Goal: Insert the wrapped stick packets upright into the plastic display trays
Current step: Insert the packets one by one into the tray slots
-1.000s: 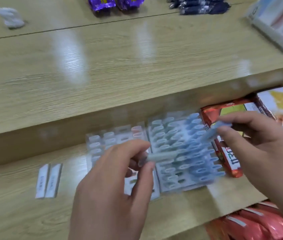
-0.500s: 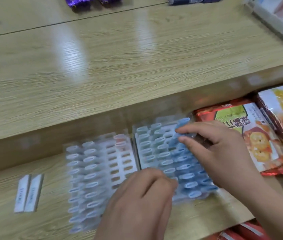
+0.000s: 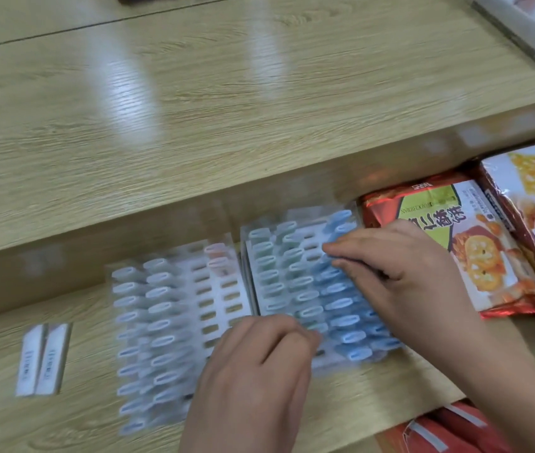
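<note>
Two trays sit side by side on the lower shelf (image 3: 374,397): left tray (image 3: 223,289) and right tray (image 3: 312,238); both carry rows of packets (image 3: 161,308) standing upright, tops showing as ovals; empty slots remain in the left tray's columns toward 3 o'clock. Right hand (image 3: 400,282) reaches in from 4 o'clock; index and thumb close together on a blue packet (image 3: 336,237) in the right tray's 3 o'clock column, far end; the grip is at the top end, judged so the packet drops straight into its slot. Left hand (image 3: 259,371) rests at that tray's 6 o'clock edge, fingers curled, knuckles up; whether it holds a packet or merely steadies the tray cannot be told. Two white strips (image 3: 40,358) lie flat at 9 o'clock of the left tray; snack bags (image 3: 455,243) crowd the right tray at 3 o'clock; blur limits detail.
</note>
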